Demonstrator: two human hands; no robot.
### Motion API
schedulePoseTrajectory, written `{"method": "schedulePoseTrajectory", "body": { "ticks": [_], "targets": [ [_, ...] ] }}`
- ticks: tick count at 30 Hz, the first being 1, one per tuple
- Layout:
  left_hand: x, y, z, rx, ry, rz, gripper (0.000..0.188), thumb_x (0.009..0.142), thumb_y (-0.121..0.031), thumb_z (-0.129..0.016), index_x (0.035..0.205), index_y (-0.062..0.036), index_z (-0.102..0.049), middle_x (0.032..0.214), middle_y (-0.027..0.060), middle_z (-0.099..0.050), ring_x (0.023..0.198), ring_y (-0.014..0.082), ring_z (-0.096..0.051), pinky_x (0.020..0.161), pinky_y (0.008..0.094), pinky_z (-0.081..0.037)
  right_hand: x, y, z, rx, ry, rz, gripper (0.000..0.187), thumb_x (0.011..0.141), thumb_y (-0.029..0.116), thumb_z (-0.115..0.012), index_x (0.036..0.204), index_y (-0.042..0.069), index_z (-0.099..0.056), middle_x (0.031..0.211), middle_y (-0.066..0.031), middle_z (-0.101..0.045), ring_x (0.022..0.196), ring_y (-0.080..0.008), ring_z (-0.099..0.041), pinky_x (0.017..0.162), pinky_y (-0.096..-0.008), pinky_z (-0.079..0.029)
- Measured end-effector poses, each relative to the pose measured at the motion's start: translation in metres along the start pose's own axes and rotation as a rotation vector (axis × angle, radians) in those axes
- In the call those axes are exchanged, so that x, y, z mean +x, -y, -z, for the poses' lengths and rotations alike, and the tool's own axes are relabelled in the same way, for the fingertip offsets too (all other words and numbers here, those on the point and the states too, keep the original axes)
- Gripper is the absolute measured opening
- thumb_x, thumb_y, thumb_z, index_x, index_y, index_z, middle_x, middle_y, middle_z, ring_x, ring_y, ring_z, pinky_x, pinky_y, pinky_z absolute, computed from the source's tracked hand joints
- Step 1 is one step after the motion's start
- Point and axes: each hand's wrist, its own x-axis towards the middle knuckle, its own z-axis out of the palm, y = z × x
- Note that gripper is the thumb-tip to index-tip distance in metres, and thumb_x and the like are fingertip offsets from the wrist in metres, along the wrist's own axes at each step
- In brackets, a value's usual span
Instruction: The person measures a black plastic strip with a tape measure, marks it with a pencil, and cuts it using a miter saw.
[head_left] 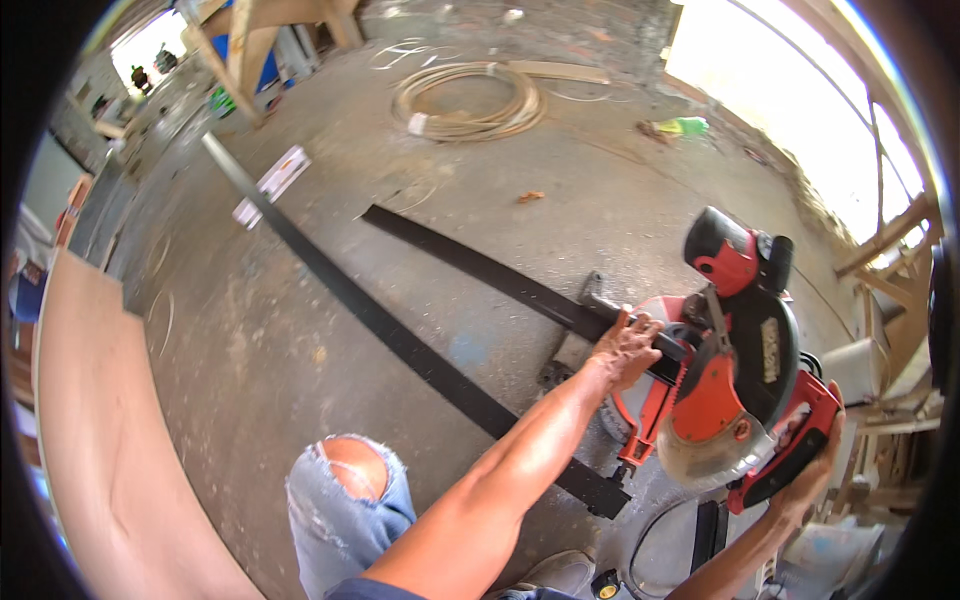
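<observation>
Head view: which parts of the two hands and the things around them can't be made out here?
- Right hand, head view: the red saw handle hides most of its fingers, so the exact grip can't be told.
- Left hand, head view: its own back hides the palm and whatever lies under it.
- Upper black strip, head view: its near end is hidden by the left hand and miter saw.
- Pale board, head view: lower end cut off by the edge.

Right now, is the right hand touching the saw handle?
Touching: the head view shows the right hand against the edge of the saw handle, no gap visible.
</observation>
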Motion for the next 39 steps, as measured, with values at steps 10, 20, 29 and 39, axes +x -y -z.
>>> {"method": "schedulePoseTrajectory", "body": {
  "ticks": [10,20,29,39],
  "targets": [
    [0.0,0.003,0.023,0.04,0.139,0.034,0.038,0.083,-0.03,-0.078,0.12,-0.0225,-0.072,0.149,0.0125,-0.048,0.143,0.0334,-0.039,0.113,0.0588,-0.028,0.01,0.005,-0.007,-0.098,-0.017,-0.01,0.061,0.108,0.056,-0.039,0.142,0.007,-0.051,0.076,-0.0068,-0.067,0.058,-0.0132,-0.063,0.054,-0.0258,-0.054],
    [0.004,-0.002,0.024,0.019,0.161,0.03,0.037,0.084,-0.028,-0.078,0.121,-0.0234,-0.073,0.147,0.008,-0.047,0.142,0.0299,-0.037,0.115,0.0557,-0.026,0.002,0.01,-0.007,-0.14,-0.012,0.024,0.056,0.11,0.049,-0.038,0.144,0.006,-0.048,0.074,-0.0077,-0.067,0.055,-0.0123,-0.059,0.051,-0.025,-0.049],
    [0.005,-0.001,0.022,0.025,0.157,0.032,0.037,0.085,-0.027,-0.077,0.121,-0.0238,-0.073,0.147,0.0082,-0.047,0.143,0.0301,-0.037,0.116,0.0567,-0.024,-0.003,0.002,-0.006,-0.143,-0.031,0.054,0.057,0.11,0.049,-0.039,0.144,0.005,-0.047,0.072,-0.0071,-0.065,0.055,-0.012,-0.057,0.05,-0.0242,-0.047],
    [0.004,0.001,0.018,0.036,0.14,0.022,0.038,0.084,-0.025,-0.078,0.122,-0.0229,-0.072,0.147,0.0095,-0.046,0.143,0.0321,-0.037,0.116,0.0575,-0.025,-0.002,0.002,-0.006,-0.136,-0.015,0.049,0.058,0.109,0.051,-0.039,0.145,0.005,-0.047,0.072,-0.0071,-0.065,0.054,-0.0124,-0.057,0.049,-0.0241,-0.046]
  ]
}}
